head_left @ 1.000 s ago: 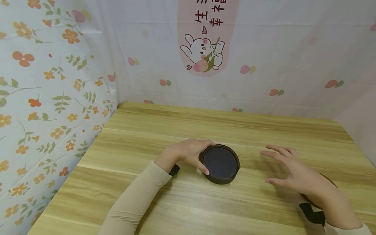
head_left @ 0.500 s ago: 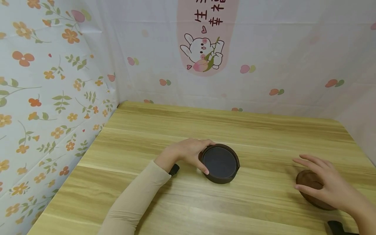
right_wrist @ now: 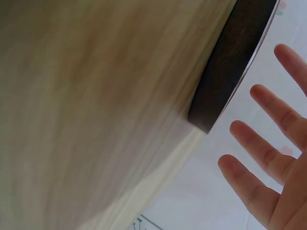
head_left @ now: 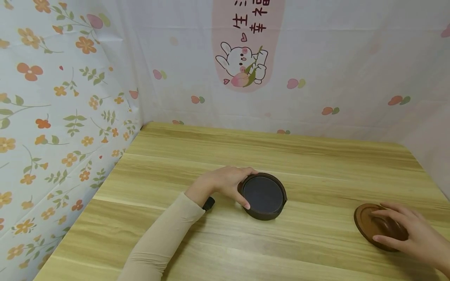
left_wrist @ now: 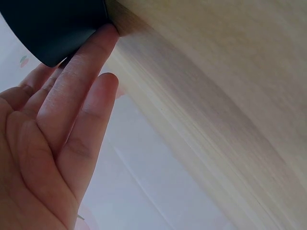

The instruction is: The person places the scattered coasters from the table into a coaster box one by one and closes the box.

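Observation:
In the head view my left hand (head_left: pixel 225 182) grips the left side of a round dark brown holder (head_left: pixel 263 215) that has a flat black inner face. My thumb lies at its near edge and the other fingers reach round the far side. The left wrist view shows fingers (left_wrist: pixel 79 79) against its dark wall (left_wrist: pixel 57 28). At the right, my right hand (head_left: pixel 415 231) hovers over a round brown disc (head_left: pixel 363 221) with a glossy top that mirrors the fingers. Spread, apart fingers (right_wrist: pixel 261 136) show beside its thick dark edge (right_wrist: pixel 230 72) in the right wrist view.
Both things lie on a wood-grain table (head_left: pixel 302 242). A white printed cloth (head_left: pixel 316 50) hangs behind the table, and a flowered cloth (head_left: pixel 63 128) runs along the left. A black wrist strap piece (head_left: pixel 209 203) shows beneath my left wrist.
My right hand has moved right and down from near the middle of the table to over the brown disc, uncovering part of it. The left hand and round holder stay in place.

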Demonstrator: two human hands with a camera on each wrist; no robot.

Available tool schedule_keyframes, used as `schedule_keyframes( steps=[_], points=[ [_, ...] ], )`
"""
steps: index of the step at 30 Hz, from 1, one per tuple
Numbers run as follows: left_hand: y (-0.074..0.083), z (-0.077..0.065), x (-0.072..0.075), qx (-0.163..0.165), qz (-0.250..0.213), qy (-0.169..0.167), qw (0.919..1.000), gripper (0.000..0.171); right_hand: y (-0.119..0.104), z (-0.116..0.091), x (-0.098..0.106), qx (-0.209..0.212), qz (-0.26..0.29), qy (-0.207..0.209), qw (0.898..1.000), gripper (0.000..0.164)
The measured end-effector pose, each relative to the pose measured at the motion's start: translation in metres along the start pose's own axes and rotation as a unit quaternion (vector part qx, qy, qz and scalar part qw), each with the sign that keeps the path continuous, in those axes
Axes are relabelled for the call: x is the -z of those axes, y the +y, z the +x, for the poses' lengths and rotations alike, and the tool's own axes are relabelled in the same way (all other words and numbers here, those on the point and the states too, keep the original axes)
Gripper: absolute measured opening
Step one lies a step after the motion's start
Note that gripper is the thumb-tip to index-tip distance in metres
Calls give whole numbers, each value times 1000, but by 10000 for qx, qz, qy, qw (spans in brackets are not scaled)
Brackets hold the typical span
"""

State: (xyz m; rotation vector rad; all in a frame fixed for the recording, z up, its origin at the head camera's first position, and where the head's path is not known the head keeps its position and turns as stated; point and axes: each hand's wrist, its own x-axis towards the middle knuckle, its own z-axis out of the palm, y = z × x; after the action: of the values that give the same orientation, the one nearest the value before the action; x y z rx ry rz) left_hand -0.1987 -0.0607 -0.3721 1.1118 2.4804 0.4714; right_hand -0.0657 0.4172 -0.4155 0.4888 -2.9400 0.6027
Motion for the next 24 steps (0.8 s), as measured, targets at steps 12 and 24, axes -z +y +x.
schedule_keyframes(
  steps=[12,24],
  points=[
    [0,-1,0,35,-85,-31,10000,99,20,-8,-5,-46,-120,-225,9997,60],
    [1,-2,1,12,21,-58,10000,100,22,-7,-7,69,-557,-577,9968,68]
  ],
)
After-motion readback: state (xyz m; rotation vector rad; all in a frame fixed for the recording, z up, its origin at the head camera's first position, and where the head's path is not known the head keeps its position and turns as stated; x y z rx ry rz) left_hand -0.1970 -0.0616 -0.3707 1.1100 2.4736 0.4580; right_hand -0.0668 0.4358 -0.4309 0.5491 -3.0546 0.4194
